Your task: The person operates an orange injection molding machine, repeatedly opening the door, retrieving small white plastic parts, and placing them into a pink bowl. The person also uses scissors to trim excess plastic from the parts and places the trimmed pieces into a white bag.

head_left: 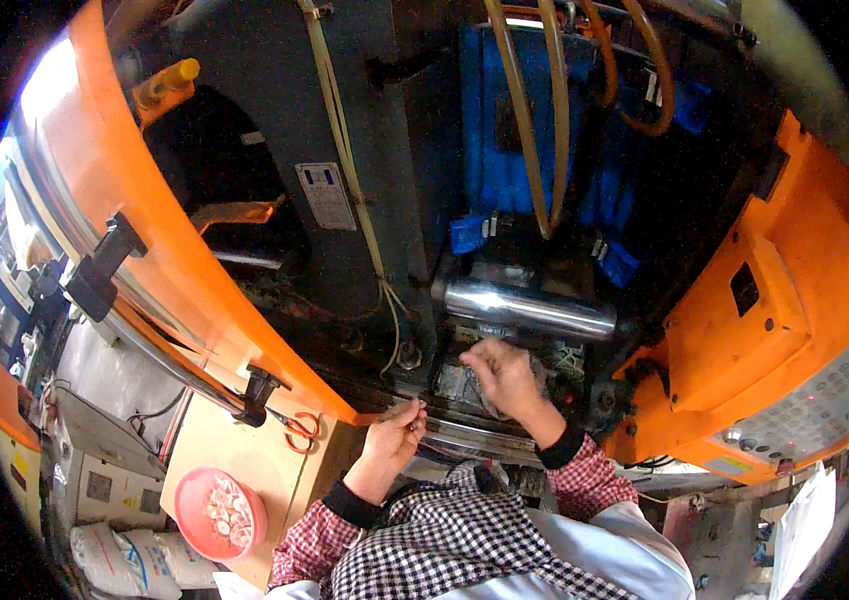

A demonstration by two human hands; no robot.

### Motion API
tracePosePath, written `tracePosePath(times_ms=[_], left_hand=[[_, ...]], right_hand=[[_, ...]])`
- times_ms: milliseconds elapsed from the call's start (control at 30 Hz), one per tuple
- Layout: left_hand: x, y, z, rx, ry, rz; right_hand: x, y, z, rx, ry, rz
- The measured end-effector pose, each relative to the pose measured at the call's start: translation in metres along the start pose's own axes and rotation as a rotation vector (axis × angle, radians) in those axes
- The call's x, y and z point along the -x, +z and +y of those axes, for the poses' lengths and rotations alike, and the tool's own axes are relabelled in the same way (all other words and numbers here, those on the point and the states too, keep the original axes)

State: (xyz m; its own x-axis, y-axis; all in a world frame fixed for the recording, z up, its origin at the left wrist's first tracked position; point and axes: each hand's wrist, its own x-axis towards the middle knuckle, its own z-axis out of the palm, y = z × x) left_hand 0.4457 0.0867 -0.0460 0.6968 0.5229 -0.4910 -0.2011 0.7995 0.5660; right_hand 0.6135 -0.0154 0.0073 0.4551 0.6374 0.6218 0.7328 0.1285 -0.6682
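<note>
Our right hand [501,376] reaches deeper into the machine, just below the steel bar [530,308] lying crosswise; its grip unclear. Our left hand [395,430] pinches something small.

Both forearms raised from below in checked sleeves; left hand [397,428] loosely curled, fingers pinched together; right hand [501,376] reaching forward, fingers bent downward.

Red-and-white checked sleeves; black knitted cuffs, black-and-white checked apron, white cloth at the shoulder
</note>
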Motion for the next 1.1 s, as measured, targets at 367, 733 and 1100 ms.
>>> tracePosePath(times_ms=[367,733,1100], left_hand=[[0.027,-0.022,0.012,0.004,-0.016,0.017],[0.036,-0.02,0.018,0.025,0.034,0.13],[0.047,-0.011,0.025,-0.13,0.078,0.106]], right_hand=[[-0.039,0.008,0.021,-0.015,0.104,0.144],[-0.073,0.019,0.032,0.002,0.126,0.298],[-0.24,0.034,0.14,-0.748,0.117,0.737]])
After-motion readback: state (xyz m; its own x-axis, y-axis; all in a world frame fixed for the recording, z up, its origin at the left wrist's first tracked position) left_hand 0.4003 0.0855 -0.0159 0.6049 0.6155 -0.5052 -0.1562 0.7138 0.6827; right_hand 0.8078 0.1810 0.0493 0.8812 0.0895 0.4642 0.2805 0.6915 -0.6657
